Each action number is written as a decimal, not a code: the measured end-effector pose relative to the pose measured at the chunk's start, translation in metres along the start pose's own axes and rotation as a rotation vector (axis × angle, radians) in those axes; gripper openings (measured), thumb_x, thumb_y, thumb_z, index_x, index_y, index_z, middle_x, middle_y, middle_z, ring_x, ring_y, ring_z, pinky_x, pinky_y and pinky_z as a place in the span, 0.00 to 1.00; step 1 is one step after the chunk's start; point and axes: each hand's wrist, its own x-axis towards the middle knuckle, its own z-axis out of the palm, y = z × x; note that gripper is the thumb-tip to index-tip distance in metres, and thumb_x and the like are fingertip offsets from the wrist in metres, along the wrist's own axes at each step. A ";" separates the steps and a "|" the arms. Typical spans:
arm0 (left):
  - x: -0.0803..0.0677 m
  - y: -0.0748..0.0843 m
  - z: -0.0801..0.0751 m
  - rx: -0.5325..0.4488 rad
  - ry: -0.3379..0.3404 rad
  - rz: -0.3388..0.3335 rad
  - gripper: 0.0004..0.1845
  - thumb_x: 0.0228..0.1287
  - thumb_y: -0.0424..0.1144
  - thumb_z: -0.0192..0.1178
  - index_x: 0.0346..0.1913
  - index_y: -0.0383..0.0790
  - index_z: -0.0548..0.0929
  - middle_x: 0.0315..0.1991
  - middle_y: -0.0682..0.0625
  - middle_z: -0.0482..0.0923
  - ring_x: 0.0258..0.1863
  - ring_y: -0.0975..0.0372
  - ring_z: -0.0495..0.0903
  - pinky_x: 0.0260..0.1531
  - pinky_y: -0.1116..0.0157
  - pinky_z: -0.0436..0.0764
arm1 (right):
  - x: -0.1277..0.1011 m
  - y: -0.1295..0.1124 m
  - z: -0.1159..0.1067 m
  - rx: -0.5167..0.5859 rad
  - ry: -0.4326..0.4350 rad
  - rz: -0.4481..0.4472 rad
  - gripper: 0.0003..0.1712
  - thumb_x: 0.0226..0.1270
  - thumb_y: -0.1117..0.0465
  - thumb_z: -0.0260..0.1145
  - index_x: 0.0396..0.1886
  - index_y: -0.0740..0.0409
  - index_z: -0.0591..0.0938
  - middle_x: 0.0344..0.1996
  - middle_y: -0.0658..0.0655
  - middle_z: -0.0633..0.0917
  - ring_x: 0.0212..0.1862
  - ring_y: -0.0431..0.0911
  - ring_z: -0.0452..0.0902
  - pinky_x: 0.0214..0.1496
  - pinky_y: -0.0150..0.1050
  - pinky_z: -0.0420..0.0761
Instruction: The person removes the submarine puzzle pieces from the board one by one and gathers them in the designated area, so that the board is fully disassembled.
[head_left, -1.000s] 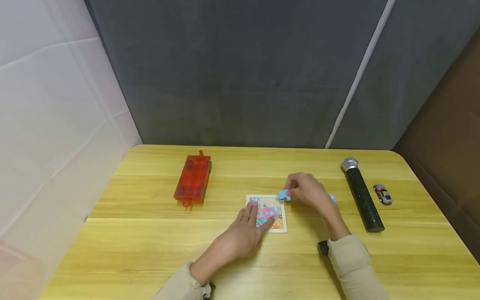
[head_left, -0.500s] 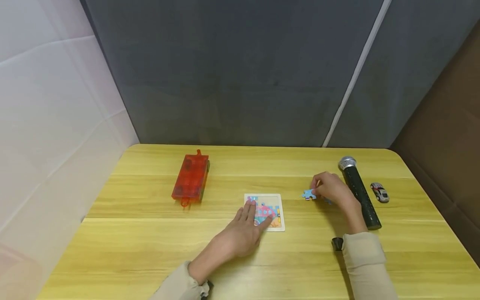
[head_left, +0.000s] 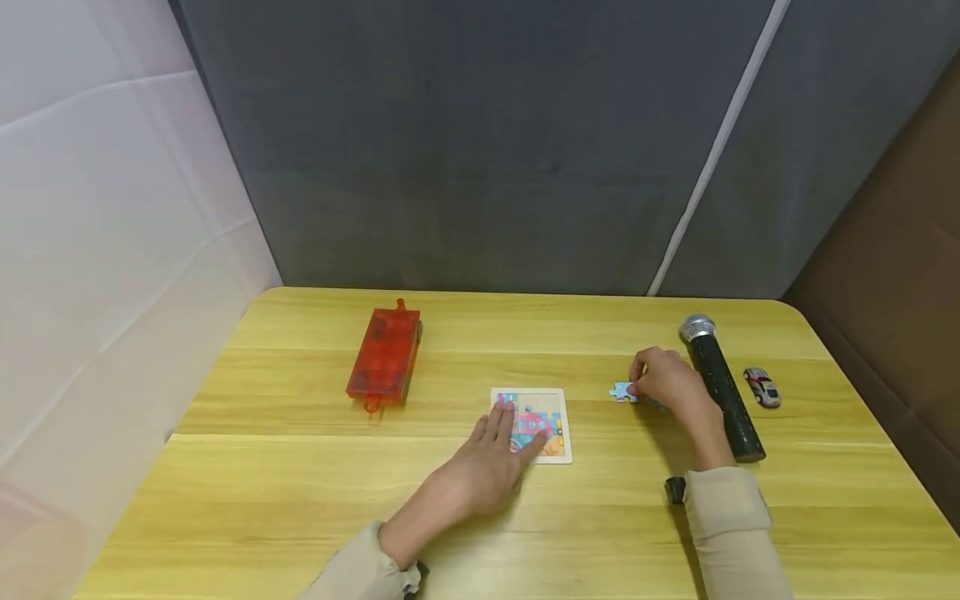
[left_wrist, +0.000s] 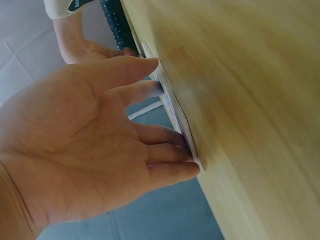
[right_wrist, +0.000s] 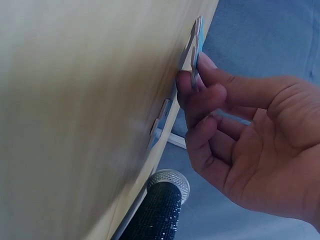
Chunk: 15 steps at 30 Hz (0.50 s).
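Note:
My left hand (head_left: pixel 483 471) rests with spread fingers on a square puzzle board (head_left: pixel 543 401), which has a pale rim and a pink and blue picture. The upper right part of the board shows bare tan backing. To the right of the board, my right hand (head_left: pixel 671 387) pinches a light blue jigsaw piece (head_left: pixel 622 392) between thumb and fingers. In the right wrist view this piece (right_wrist: pixel 196 55) stands edge-on, close over the table. Another jigsaw piece (right_wrist: pixel 160 120) lies flat on the table beyond the right hand, mostly hidden by it in the head view.
A black microphone (head_left: pixel 723 400) with a silver head lies just right of the right hand, and a small toy car (head_left: pixel 762 387) sits beyond it. Left of the board stands a translucent red toy wagon (head_left: pixel 384 354). A dark grey panel (head_left: pixel 480 150) rises behind the table.
My right hand has moved right with the pinched jigsaw piece, from the board's upper right corner to the table near the microphone. My left hand has stayed on the board.

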 end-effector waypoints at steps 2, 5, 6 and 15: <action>0.000 0.000 0.000 -0.004 -0.001 -0.003 0.31 0.90 0.41 0.46 0.89 0.57 0.60 0.88 0.27 0.45 0.89 0.38 0.45 0.87 0.43 0.57 | 0.000 0.000 0.002 -0.006 0.003 0.012 0.06 0.71 0.65 0.76 0.38 0.63 0.87 0.26 0.57 0.86 0.31 0.49 0.79 0.32 0.41 0.77; 0.000 0.000 0.000 0.000 0.005 -0.004 0.31 0.90 0.41 0.47 0.89 0.57 0.61 0.88 0.27 0.46 0.89 0.38 0.46 0.86 0.43 0.58 | 0.003 0.000 0.004 -0.031 0.011 0.041 0.06 0.72 0.64 0.75 0.38 0.63 0.87 0.27 0.57 0.86 0.32 0.49 0.81 0.34 0.44 0.79; 0.000 0.000 0.000 0.004 0.009 -0.003 0.31 0.90 0.40 0.47 0.89 0.57 0.61 0.88 0.27 0.46 0.89 0.38 0.46 0.86 0.43 0.58 | 0.004 0.000 0.005 -0.045 0.011 0.055 0.06 0.72 0.64 0.75 0.37 0.62 0.88 0.28 0.57 0.86 0.32 0.50 0.80 0.35 0.45 0.79; 0.000 0.001 0.000 0.024 0.026 -0.001 0.32 0.89 0.40 0.49 0.89 0.56 0.61 0.88 0.27 0.47 0.89 0.38 0.47 0.86 0.43 0.59 | 0.009 -0.006 0.007 -0.131 0.045 0.113 0.09 0.69 0.64 0.74 0.28 0.60 0.84 0.32 0.61 0.84 0.35 0.55 0.78 0.38 0.53 0.81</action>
